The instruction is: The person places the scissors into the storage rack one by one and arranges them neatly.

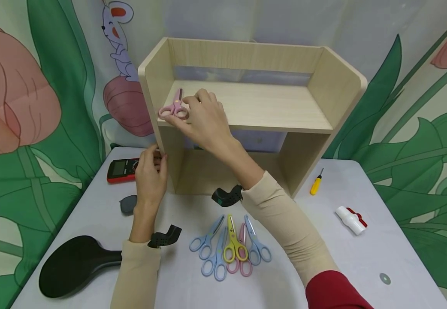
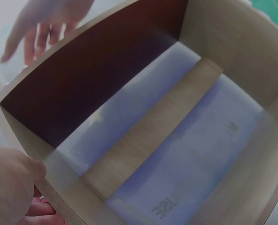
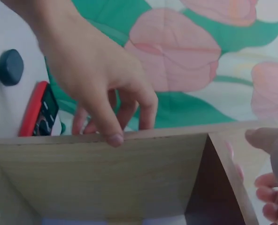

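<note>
Pink scissors lie just left of my nearer, loose-fingered right hand, blades toward the shelf back; my left hand pinches its side panel.

Pink scissors, pale wood-grained shelf, red-and-black multimeter, yellow scissors, pink-flowered green-leaved backdrop

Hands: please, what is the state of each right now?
Left hand: holding the wooden shelf by its side.
Right hand: open, beside the pink scissors on it.
</note>
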Demonstrator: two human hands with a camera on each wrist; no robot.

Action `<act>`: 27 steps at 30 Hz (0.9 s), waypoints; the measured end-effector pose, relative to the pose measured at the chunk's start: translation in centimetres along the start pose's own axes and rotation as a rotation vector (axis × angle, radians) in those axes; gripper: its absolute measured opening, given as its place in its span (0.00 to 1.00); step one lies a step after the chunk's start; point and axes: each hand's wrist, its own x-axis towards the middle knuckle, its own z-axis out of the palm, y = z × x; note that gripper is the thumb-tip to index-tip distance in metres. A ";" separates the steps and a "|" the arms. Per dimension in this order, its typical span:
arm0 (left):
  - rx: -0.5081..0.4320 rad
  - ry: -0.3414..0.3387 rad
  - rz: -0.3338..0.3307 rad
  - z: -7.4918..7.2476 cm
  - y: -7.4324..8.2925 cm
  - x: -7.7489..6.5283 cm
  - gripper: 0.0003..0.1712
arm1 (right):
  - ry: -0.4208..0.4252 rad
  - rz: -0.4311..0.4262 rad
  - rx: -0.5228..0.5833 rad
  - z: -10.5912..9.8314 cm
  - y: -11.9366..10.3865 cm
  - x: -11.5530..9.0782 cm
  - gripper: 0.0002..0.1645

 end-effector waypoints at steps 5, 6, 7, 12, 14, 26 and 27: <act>0.001 0.004 0.006 0.0 -0.1 0.2 0.21 | 0.210 -0.185 0.080 0.1 0.6 -3.6 0.33; 0.000 0.004 0.006 0.0 -0.1 0.2 0.21 | 0.234 -0.219 0.090 0.2 0.8 -4.6 0.33; -0.001 0.004 0.006 0.1 -0.1 0.2 0.21 | 0.246 -0.245 0.094 0.3 1.0 -5.5 0.34; -0.007 -0.001 0.004 0.0 -0.2 0.1 0.21 | 0.200 -0.271 0.105 1.5 2.1 -10.2 0.39; -0.012 -0.003 0.002 0.0 -0.2 0.1 0.21 | 0.150 -0.242 0.112 2.0 2.6 -12.0 0.42; -0.011 -0.021 -0.020 -0.2 -0.2 0.1 0.21 | -0.153 -0.056 0.025 5.0 6.3 -22.8 0.54; -0.010 -0.024 -0.023 -0.2 -0.2 0.0 0.21 | -0.170 -0.047 0.017 5.2 6.4 -23.5 0.55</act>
